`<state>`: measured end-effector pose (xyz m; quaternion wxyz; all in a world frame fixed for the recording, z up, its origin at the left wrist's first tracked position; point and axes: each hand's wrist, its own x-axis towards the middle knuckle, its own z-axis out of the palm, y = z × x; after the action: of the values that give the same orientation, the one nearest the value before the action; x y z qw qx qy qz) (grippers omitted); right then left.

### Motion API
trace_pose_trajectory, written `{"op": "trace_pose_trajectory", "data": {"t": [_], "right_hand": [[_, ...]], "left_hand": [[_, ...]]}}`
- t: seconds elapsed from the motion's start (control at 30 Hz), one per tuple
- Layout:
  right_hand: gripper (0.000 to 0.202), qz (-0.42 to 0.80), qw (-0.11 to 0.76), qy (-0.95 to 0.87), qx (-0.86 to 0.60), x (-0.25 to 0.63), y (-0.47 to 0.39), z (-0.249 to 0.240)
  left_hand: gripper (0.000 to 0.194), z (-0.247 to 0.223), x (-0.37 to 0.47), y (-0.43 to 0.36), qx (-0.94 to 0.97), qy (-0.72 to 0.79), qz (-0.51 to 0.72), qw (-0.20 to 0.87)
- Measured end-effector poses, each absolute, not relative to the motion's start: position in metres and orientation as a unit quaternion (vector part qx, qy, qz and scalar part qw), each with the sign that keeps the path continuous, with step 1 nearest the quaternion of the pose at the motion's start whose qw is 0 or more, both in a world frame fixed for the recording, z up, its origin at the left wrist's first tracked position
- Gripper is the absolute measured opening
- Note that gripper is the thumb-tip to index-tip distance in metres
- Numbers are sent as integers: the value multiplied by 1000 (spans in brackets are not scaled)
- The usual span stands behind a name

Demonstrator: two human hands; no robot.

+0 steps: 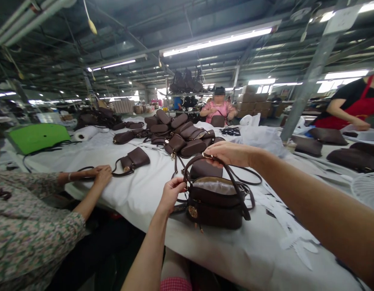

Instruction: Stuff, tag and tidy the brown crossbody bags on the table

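A dark brown handbag [217,212] stands upright near the front edge of the white-covered table, its top open and pale lining and white filling showing. A round gold emblem is on its front left. My right hand [221,152] is closed on the raised handle [191,161] above the bag. At the bag's left side, my left hand [172,193] pinches the strap end by the handle's base; the exact part is hidden by the fingers. Behind the bag lies another brown bag [206,169], partly covered by it.
Brown bags [191,147] are heaped at the table's middle. At left, a person's hands [103,176] hold a strap beside a small bag [135,159]. A green bin [38,137] is far left; white strips [291,226] lie right. Other people work behind and at right.
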<state>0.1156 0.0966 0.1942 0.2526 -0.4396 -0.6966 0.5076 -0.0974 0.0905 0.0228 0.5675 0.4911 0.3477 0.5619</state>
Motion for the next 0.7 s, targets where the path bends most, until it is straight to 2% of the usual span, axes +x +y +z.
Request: {"op": "trace_pose_trajectory", "data": {"t": [0.13,0.23,0.33,0.43,0.7], "right_hand": [[23,498,242,-709,-437,114,97,186],[28,474,190,-735,-445,105,91,171],[25,351,147,-794,-474,86,87,149],[16,212,143,-823,-507,66,87,129],[10,174,122,-828,-519,53,97,113]], "left_hand": [[18,19,-98,92,474,352,548,593],[21,15,-93,92,448,350,560,602],[19,12,-87,90,428,350,578,600],[17,10,-83,89,418,362,594,585],[14,13,-80,88,418,391,614,543]]}}
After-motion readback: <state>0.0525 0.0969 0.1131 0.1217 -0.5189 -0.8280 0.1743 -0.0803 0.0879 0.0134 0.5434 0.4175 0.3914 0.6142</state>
